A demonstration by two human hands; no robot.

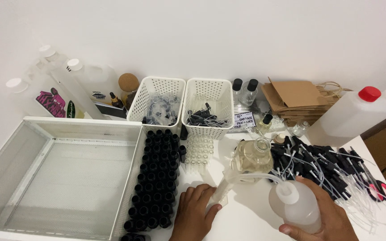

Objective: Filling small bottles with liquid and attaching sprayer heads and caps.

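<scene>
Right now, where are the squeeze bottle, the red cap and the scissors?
squeeze bottle (296, 206): head view, on its cloudy body.
red cap (370, 93): head view, on the cap's top.
scissors (382, 192): head view, on the red handle.

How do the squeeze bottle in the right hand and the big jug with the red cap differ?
The squeeze bottle stands upright in the right hand; the red-capped jug leans tilted at the table's far right, untouched. The squeeze bottle has a white nozzle with a bent tube; the jug has a red screw cap and a handle. Both are translucent white plastic.
</scene>
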